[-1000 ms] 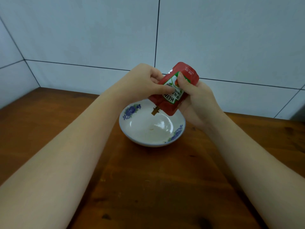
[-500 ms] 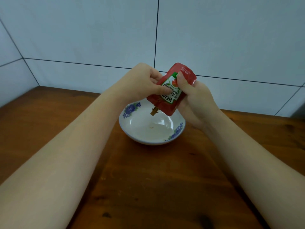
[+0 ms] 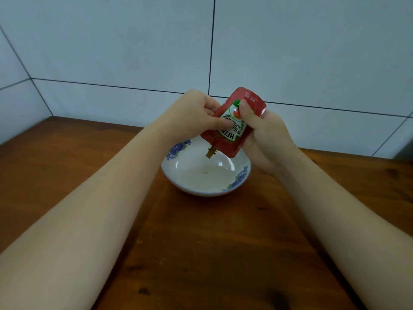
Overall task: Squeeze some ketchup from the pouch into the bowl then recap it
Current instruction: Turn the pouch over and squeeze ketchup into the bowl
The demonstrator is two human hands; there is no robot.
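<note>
A red ketchup pouch [image 3: 225, 139] hangs upside down over a white bowl with blue flowers [image 3: 239, 179]. Its uncapped spout [image 3: 210, 152] points down into the bowl. My left hand [image 3: 196, 115] grips the pouch's left side with the thumb across the label. My right hand [image 3: 266, 133] grips its right side, thumb pressed on the upper label. A small pale orange smear [image 3: 205, 172] lies at the bowl's bottom. The cap is not visible.
The bowl stands on a brown wooden table [image 3: 201, 253] set in a corner of white tiled walls [image 3: 134, 52]. A dark object's edge [image 3: 407, 151] shows at the far right.
The pouch and both hands stay over the bowl with almost no shift. My right thumb presses slightly higher on the label. The bowl's contents look the same.
</note>
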